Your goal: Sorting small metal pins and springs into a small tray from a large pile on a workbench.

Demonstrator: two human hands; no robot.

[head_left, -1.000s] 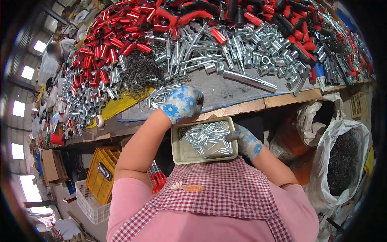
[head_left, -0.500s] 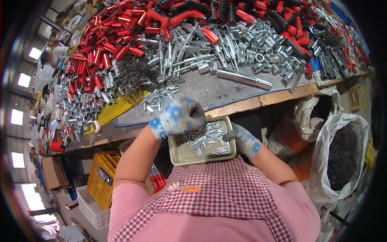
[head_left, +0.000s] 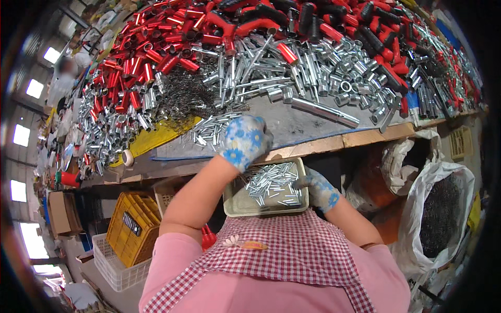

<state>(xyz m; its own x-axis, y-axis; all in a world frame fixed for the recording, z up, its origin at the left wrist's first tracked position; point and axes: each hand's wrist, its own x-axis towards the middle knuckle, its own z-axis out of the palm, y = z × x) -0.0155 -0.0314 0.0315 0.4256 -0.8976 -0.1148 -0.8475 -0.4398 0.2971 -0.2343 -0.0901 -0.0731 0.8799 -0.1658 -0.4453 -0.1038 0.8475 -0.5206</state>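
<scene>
Over the bench's front edge (head_left: pixel 370 137), my feed shows the left hand (head_left: pixel 246 140) curled; I cannot tell whether it grasps anything. It has just moved off the tray (head_left: pixel 237 202), so one pass there looks finished. The right hand (head_left: pixel 319 190) clasps that tray's right rim; slim metal pins (head_left: pixel 269 181) lie inside. Loose pins (head_left: pixel 211 130) lie on the bench; rightward, a white sack (head_left: pixel 408 227) holds dark wiry pieces (head_left: pixel 443 216).

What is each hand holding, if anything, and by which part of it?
The right hand holds the tray by its right rim. Whether the left hand holds anything cannot be told: its fingertips are hidden.
</scene>
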